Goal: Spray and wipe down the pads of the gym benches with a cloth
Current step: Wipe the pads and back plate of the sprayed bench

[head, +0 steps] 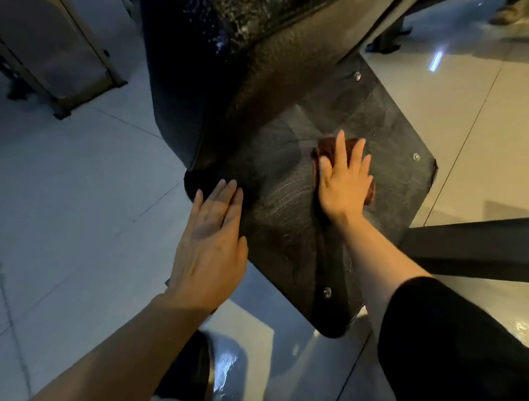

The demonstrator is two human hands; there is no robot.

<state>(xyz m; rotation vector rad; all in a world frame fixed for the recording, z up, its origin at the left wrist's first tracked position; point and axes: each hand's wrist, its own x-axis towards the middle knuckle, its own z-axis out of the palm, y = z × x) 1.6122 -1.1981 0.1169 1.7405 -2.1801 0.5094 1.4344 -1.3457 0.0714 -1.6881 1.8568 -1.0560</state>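
Head view looks steeply down on a dark bench pad point(289, 233) that runs as a long slab from the lower middle of the frame up toward the upper middle, where a second, more upright pad point(238, 26) shows beads of spray. The right hand point(344, 181), right of centre, lies flat with fingers straight and spread, pressing a brown cloth point(329, 147) onto the pad; the cloth shows beyond the fingertips and at the hand's right edge, so it sits directly under the palm rather than ahead of it. The left hand point(211, 243), lower and left of centre, rests open with fingers together on the pad's left edge, grasping nothing, and looks to be steadying the slab. Wet streaks fan out left of and below the cloth, while the stretch toward the pad's right corner, by a screw point(416, 156), seems less wiped. Judging from that, the next stroke depends on the cloth travelling along the pad's long axis, up-frame or toward that right corner, and the right hand is the nearer one.
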